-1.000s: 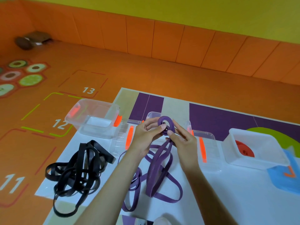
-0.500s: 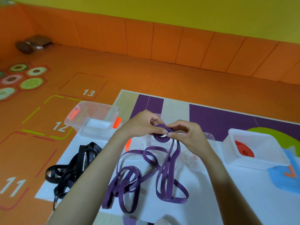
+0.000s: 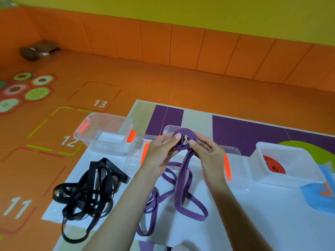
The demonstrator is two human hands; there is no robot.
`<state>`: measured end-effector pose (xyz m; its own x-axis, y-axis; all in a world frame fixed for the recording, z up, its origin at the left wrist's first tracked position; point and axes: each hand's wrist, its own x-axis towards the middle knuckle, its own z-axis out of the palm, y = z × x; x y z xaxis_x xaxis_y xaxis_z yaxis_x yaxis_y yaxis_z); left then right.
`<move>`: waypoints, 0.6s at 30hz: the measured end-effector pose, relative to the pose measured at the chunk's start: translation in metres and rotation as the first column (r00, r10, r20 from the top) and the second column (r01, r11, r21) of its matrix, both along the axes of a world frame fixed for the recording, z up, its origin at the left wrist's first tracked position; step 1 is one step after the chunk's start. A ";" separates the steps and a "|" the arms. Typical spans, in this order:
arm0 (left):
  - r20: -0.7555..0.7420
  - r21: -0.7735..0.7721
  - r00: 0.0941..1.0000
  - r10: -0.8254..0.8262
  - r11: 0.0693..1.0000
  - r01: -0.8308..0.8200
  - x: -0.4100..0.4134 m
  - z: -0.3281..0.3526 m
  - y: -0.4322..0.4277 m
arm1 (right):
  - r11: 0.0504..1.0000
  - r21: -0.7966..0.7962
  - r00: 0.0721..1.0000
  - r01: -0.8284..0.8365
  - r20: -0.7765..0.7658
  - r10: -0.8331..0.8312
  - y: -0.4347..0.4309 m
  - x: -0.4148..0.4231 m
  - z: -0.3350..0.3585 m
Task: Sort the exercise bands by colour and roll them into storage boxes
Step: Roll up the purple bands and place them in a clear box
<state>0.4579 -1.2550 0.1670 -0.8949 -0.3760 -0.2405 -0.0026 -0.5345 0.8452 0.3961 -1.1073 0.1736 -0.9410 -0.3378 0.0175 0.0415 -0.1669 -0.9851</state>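
A purple exercise band (image 3: 183,180) is partly wound into a small coil (image 3: 184,140), held upright above the mat. My left hand (image 3: 161,151) grips the coil's left side with the thumb on its face. My right hand (image 3: 206,151) pinches its right side. The rest of the purple band hangs down and lies in loose loops on the white mat. A tangle of black bands (image 3: 90,192) lies at the left. A clear box (image 3: 107,133) stands empty at the back left. A white box (image 3: 284,163) at the right holds a rolled red band (image 3: 273,164).
Two clear lids with orange clips (image 3: 233,165) lie flat behind my hands, one of them (image 3: 137,156) left of my left wrist. The printed mat (image 3: 272,214) lies on an orange floor with numbered squares. A padded orange wall runs along the back.
The coil has been turned from lying flat under my fingers to standing upright, facing me. The loose purple loops have shifted on the mat and a little more band is wound on.
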 end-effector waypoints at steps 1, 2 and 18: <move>0.001 0.014 1.000 0.026 1.000 -0.026 0.001 -0.001 0.003 | 1.000 0.001 1.000 0.021 0.012 -0.021 -0.002 0.001 -0.001; 0.003 0.029 0.998 0.055 0.998 -0.056 0.001 -0.003 0.006 | 0.999 0.003 0.999 0.036 0.028 -0.036 -0.005 0.002 -0.002; 0.208 -0.768 0.921 -0.330 0.528 0.363 -0.006 0.050 -0.041 | 0.897 0.355 0.904 -0.263 -0.233 0.358 0.017 -0.027 0.023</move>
